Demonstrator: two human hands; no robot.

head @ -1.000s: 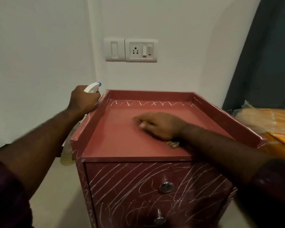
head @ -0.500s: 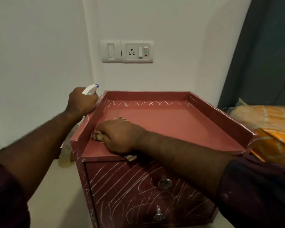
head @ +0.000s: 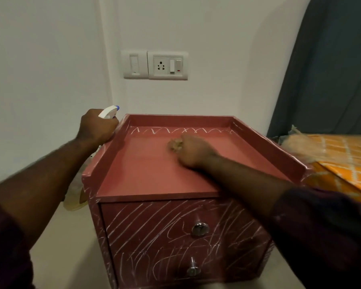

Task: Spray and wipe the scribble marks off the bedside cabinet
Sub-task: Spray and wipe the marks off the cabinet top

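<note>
A red bedside cabinet with a raised rim stands in front of me. White zigzag scribble marks run along the back of its top, and dense white scribbles cover both drawer fronts. My right hand presses a crumpled beige cloth on the top, just in front of the zigzag marks. My left hand grips a white spray bottle with a blue nozzle, beside the cabinet's left rim. The bottle's body is mostly hidden behind my arm.
Two metal drawer knobs stick out at the front. A wall switch and socket plate sits above the cabinet. An orange patterned bed cover lies close on the right, below a dark curtain. White walls form a corner on the left.
My right hand has swept the cloth from the front-left corner of the top to the back middle, near the zigzag marks. The left hand with the bottle has stayed put.
</note>
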